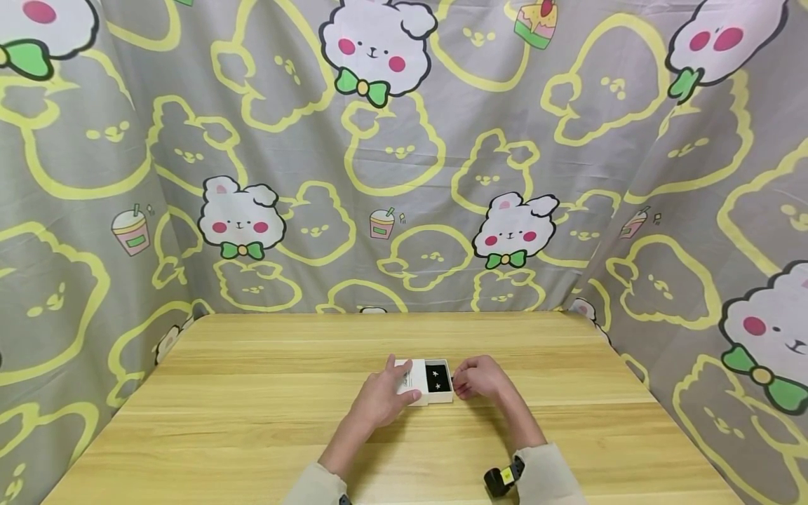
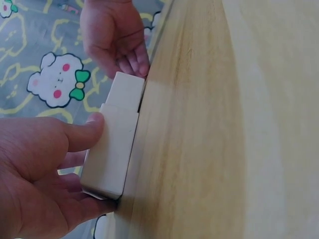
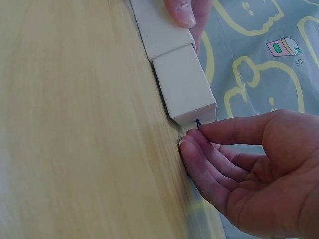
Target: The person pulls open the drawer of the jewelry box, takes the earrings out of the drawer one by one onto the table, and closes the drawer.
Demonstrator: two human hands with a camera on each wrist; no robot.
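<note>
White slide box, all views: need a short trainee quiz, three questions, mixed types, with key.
1. Multiple choice: which hand grips the outer sleeve? A) left B) right C) both
2. True or false: the drawer is fully shut.
3. Count: how many small star-shaped pieces show on the black insert?

Key
1. A: the left hand has it.
2. False: the drawer sticks out part-way from the sleeve, toward the right hand.
3. Two, seen in the head view.

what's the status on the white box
Left grip holding box sleeve. Right grip pinching dark pull tab. Drawer partly out, two star-shaped ornaments showing. Nothing visibly blocking.
</note>
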